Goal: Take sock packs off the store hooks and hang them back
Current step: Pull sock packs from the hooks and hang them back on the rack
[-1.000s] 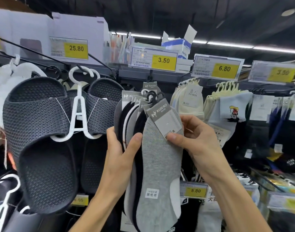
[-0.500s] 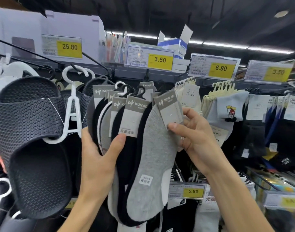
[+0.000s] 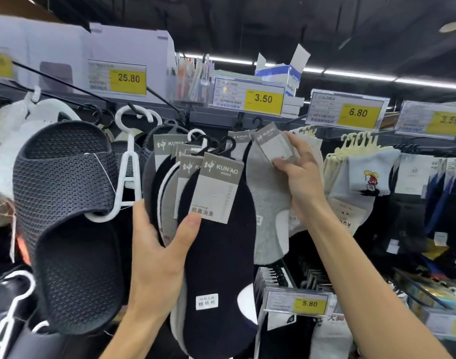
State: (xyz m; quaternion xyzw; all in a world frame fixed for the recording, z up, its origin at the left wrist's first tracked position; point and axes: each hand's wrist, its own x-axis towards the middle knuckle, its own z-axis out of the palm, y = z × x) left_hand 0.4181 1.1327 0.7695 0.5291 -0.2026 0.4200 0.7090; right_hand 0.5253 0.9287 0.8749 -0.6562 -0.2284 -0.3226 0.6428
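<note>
My left hand (image 3: 157, 257) grips a fanned bundle of sock packs (image 3: 216, 244) with grey KUN'AO cards; a dark navy pack is in front, with my thumb across it. My right hand (image 3: 299, 174) pinches the card of a single grey sock pack (image 3: 265, 203) and holds it up close to the store hook (image 3: 258, 123) under the 3.50 price tag (image 3: 249, 97). The pack's small black hanger sits right at the hook; whether it is on the hook I cannot tell.
Dark mesh slippers (image 3: 63, 216) on white hangers hang at the left. Cream and printed sock packs (image 3: 361, 177) hang to the right under the 6.80 tag (image 3: 348, 110). A lower hook row with a 5.80 tag (image 3: 297, 303) juts out below my right arm.
My right hand has drawn the grey pack off the front of the bundle and raised it up and right to the hook. My left hand shifted the bundle left, exposing the navy pack.
</note>
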